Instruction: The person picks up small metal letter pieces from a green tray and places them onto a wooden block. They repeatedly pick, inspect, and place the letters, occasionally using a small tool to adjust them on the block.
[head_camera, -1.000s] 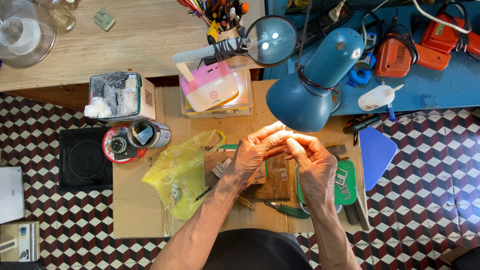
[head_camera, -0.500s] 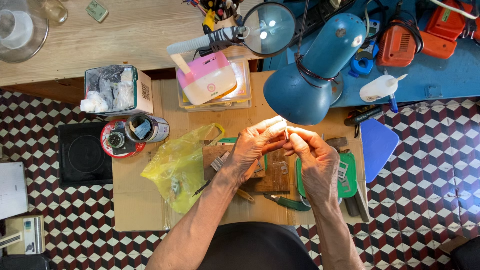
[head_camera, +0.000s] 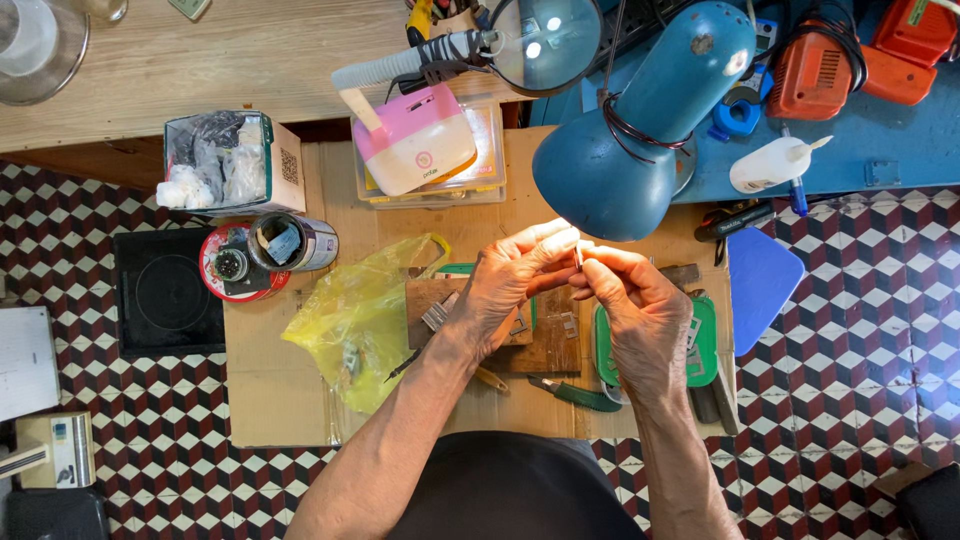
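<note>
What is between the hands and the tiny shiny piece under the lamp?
Nothing visible. The left hand and the right hand meet at their fingertips just under the blue lamp, and both pinch the small metal piece directly. The piece is too small and brightly lit to tell what it is.

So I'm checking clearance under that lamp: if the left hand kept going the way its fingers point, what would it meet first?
The left hand points up and right, so it would first meet the right hand fingertips, then the blue lamp shade just beyond, though depth is unclear from above.
</note>
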